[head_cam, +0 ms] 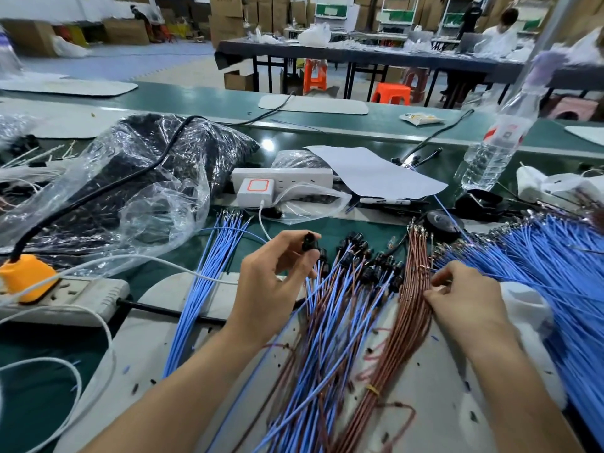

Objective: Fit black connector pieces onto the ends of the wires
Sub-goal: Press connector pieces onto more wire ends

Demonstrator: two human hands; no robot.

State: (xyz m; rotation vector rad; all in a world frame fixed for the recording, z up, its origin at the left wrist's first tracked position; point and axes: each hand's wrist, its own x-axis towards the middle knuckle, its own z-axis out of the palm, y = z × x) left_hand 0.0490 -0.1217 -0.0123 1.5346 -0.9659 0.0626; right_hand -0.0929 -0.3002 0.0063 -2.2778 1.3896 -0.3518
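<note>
My left hand point(271, 282) pinches a black connector piece point(310, 243) between thumb and fingertips, above a fan of blue and brown wires. Several wires in the middle pile point(340, 322) carry black connectors point(369, 259) at their far ends. My right hand point(464, 299) has its fingers curled at the edge of a brown wire bundle point(415, 289), pinching at the strands. A loose blue wire bundle point(212, 273) lies to the left and a large blue wire heap point(555, 273) to the right.
A clear plastic bag of black parts point(147, 178) sits at left behind two power strips point(65, 299) point(284, 178). A water bottle point(500, 142), a paper sheet point(372, 171) and a black tape roll point(441, 223) stand behind the wires. A white mat point(157, 338) lies under the work.
</note>
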